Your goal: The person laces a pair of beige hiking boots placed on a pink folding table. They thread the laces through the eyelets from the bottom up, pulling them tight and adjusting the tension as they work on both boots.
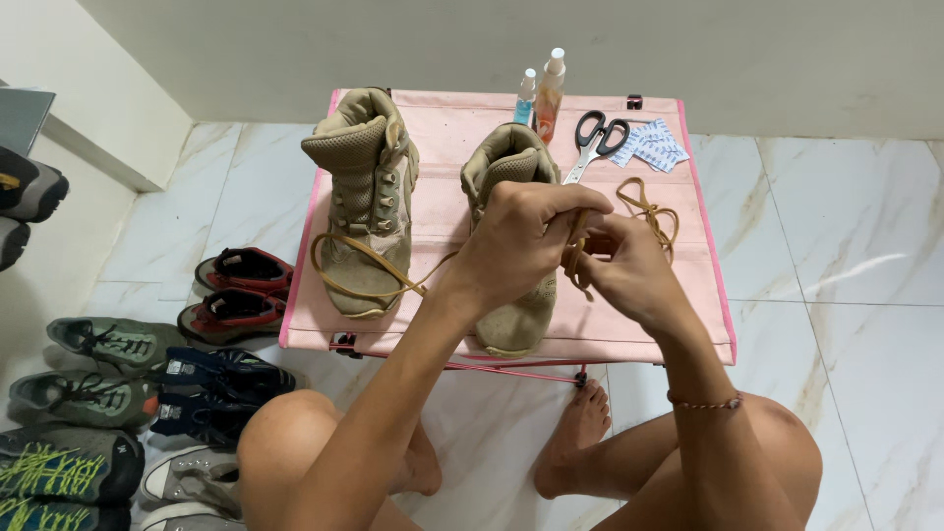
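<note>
Fingers of left hand (519, 241) & right hand (621, 265) pinch tan lace (575, 258) btwn them, over right boot (513, 246).

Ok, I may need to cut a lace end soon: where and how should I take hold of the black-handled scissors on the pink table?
Probably by the two black handle loops of the scissors. They lie flat on the pink table with the loops toward the far edge and the blades pointing back at the right-hand boot. Come from above on the right, since the two spray bottles stand close on the left.
</note>
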